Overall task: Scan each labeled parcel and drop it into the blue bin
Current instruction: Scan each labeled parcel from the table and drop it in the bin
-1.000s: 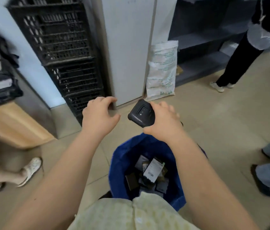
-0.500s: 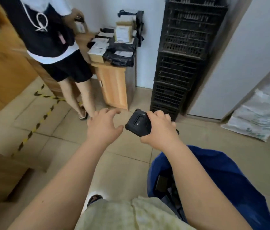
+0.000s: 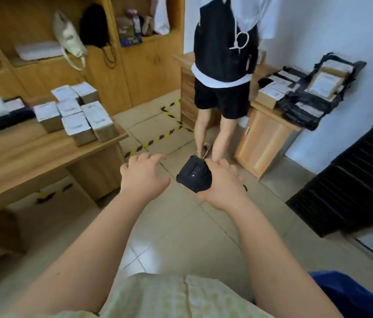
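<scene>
You've swung away from the blue bin, now well behind your right fingers, which grip the scanner; parcels sit on the surface forward-left of your left fingers, spread and empty, nearer.

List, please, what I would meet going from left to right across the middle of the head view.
The labeled boxes on the desk → left hand → black scanner → right hand gripping it → black crates.

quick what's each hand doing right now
left hand: open, fingers loosely spread, holding nothing
right hand: gripping the black scanner
</scene>
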A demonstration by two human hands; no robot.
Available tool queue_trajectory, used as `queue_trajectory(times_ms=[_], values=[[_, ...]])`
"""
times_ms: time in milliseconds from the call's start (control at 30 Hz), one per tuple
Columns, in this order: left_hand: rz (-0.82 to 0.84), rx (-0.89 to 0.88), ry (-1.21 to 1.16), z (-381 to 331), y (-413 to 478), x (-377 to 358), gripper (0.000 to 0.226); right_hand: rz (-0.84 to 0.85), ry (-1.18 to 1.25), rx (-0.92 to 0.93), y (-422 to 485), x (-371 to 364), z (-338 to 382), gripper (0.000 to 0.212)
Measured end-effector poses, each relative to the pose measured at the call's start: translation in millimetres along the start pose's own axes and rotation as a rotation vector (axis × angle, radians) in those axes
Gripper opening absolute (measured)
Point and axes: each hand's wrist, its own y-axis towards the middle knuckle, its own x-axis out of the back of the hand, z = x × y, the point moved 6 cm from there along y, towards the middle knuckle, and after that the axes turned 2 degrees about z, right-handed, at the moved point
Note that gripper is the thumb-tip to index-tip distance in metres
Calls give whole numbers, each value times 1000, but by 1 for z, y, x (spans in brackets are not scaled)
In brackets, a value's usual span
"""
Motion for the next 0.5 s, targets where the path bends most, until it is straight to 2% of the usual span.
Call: queue_trajectory(times_ms=[233,400,500], values=[[-89,268,-52,209,-8,55,59,66,-48,221,51,-86,180,72],[-140,394,-30,319,-29,82,58,107,-172,358,69,-147,298,83],[-143,476,-37,372,-46,88,60,151,-176,435,71,-175,354,81]])
